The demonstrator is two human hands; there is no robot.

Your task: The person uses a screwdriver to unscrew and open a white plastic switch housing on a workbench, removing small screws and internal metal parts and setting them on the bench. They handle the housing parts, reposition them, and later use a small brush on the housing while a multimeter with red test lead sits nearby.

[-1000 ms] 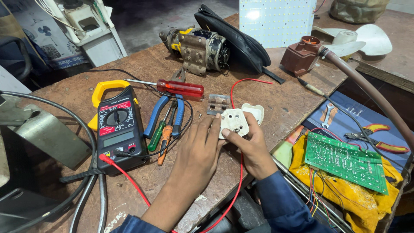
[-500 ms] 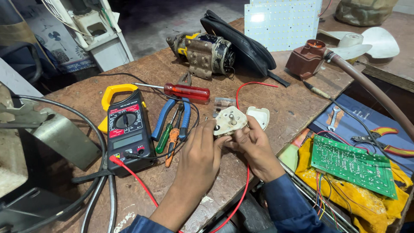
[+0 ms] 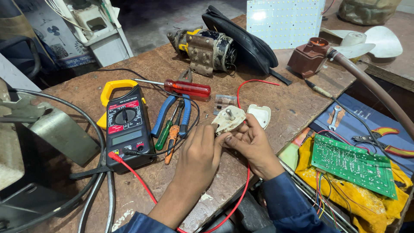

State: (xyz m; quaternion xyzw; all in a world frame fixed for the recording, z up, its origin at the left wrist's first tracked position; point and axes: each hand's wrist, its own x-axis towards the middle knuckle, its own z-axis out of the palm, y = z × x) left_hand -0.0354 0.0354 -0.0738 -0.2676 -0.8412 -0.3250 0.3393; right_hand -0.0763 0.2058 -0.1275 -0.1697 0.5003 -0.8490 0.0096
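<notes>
Both hands have drawn the white plug base [image 3: 228, 119] nearer — left hand [image 3: 199, 151] and right hand [image 3: 250, 144] fingers pinching its edges, pins upward, at frame centre above the surface [image 3: 293, 103].

Left hand [image 3: 199, 151]: bare, no glove, no ring or watch in view.
Right hand [image 3: 251, 144]: bare as well — short nails, fingers free of rings.
Left sleeve [image 3: 140, 223]: dark blue cloth, only its cuff edge shows at the bottom of the view.
Right sleeve [image 3: 288, 206]: same dark blue fabric — long, creased, ending at the wrist.
</notes>
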